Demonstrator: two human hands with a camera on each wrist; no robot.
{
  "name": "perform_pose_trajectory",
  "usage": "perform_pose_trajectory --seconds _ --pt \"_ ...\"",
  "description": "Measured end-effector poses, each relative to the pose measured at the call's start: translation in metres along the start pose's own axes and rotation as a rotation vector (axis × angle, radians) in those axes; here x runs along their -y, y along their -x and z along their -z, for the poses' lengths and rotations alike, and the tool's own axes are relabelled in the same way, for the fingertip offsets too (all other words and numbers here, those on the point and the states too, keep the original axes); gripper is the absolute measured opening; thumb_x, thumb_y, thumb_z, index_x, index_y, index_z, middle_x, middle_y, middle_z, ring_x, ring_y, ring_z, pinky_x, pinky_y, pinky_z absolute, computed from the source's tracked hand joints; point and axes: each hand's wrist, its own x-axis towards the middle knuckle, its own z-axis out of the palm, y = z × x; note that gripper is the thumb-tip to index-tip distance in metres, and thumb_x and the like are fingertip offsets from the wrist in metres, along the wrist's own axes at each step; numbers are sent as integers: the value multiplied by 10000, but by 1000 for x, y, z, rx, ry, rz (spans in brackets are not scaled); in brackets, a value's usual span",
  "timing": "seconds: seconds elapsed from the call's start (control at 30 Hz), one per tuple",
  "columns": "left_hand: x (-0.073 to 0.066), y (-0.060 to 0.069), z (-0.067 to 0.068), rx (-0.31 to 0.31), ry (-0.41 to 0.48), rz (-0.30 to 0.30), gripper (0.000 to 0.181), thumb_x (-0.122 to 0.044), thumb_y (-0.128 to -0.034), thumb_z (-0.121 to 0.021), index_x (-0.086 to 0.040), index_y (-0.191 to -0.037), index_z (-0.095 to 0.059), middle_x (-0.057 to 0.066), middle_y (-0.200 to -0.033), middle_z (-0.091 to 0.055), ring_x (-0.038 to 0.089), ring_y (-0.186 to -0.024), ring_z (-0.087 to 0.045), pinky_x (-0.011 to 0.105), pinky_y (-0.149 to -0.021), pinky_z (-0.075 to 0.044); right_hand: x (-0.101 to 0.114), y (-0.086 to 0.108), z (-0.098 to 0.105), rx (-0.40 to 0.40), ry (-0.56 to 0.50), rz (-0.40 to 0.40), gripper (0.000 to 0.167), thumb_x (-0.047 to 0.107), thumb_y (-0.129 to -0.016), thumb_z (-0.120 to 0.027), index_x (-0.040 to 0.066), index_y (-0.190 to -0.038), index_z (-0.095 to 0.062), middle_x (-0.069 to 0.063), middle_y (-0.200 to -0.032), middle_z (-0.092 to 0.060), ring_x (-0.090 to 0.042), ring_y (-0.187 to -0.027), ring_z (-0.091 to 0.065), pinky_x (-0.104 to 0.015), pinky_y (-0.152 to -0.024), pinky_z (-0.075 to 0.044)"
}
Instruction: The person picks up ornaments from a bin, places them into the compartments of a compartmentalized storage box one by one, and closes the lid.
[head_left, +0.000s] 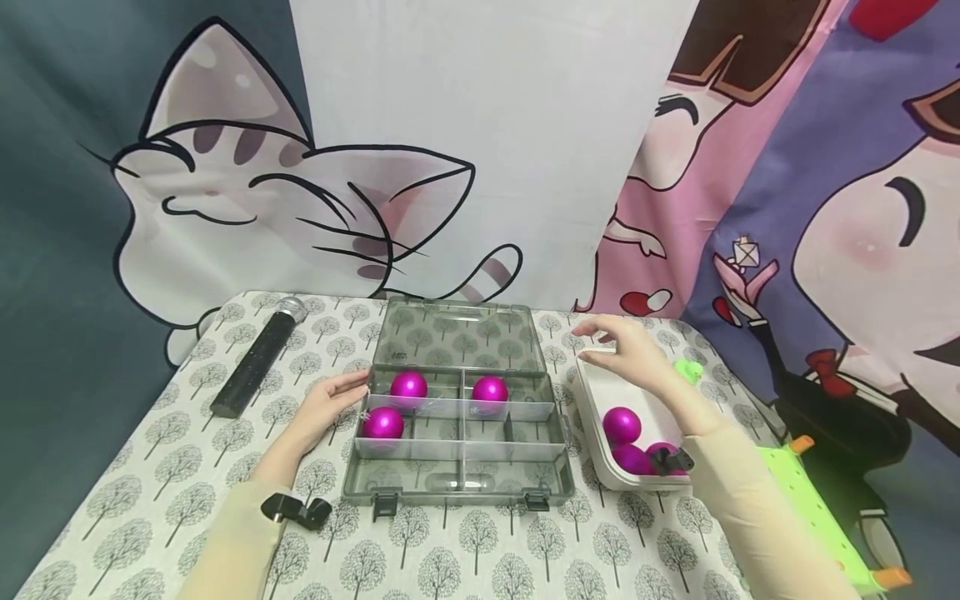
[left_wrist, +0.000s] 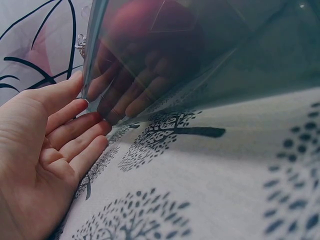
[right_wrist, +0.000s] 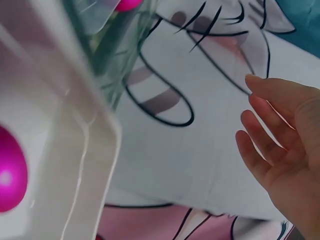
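Observation:
A grey see-through compartment box (head_left: 450,471) lies on the table with its lid (head_left: 462,335) laid back. Two magenta balls, a left one (head_left: 408,388) and a right one (head_left: 491,390), sit in its back row, and another magenta ball (head_left: 383,424) is in the middle row at left. My left hand (head_left: 324,410) touches the box's left side with extended fingers; the left wrist view shows the fingertips at its wall (left_wrist: 210,60). Above the far end of a white tub (head_left: 592,454) my right hand (head_left: 626,354) hovers with nothing in it. Several magenta balls (head_left: 622,426) lie in that tub.
A black microphone (head_left: 258,358) with a silver head lies at the back left. Right of the tub are a small bright green toy (head_left: 687,371) and a green rack with orange ends (head_left: 813,508). A printed curtain (head_left: 480,150) hangs behind the table.

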Motion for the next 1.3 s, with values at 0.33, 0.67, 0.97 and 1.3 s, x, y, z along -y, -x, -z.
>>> perform_pose_trajectory --seconds 0.33,0.67,0.97,1.3 --pt "1 -2 1 4 3 15 537 -205 -960 -621 68 -1394 -458 250 -1441 -471 -22 -1143 -550 77 -961 -413 -35 26 9 148 15 -136 283 11 -795 -766 -32 -1059 -671 -186 -1038 -699 -372 -976 -647 -473 -821 -582" --pt "4 -2 1 -7 -9 18 542 -214 -963 -619 75 -1392 -458 255 -1437 -473 233 -1282 -535 81 -964 -414 -56 42 8 382 9 -210 468 153 -770 -810 -43 -1157 -634 -208 -1145 -670 -421 -1088 -593 -542 -867 -557" --pt "7 -2 1 -1 16 7 539 -196 -958 -623 77 -1392 -456 261 -1435 -474 -161 -1021 -518 54 -940 -404 -65 51 3 593 -43 -215 588 236 -735 -831 -74 -1178 -602 -251 -1166 -655 -462 -1065 -600 -580 -913 -514" --pt "1 -1 1 2 14 -4 516 -159 -973 -595 86 -1399 -438 265 -1441 -463 418 -1330 -445 65 -953 -405 -65 51 3 755 -111 -278 621 150 -739 -811 -133 -1225 -550 -326 -1233 -591 -498 -1113 -575 -559 -962 -502"
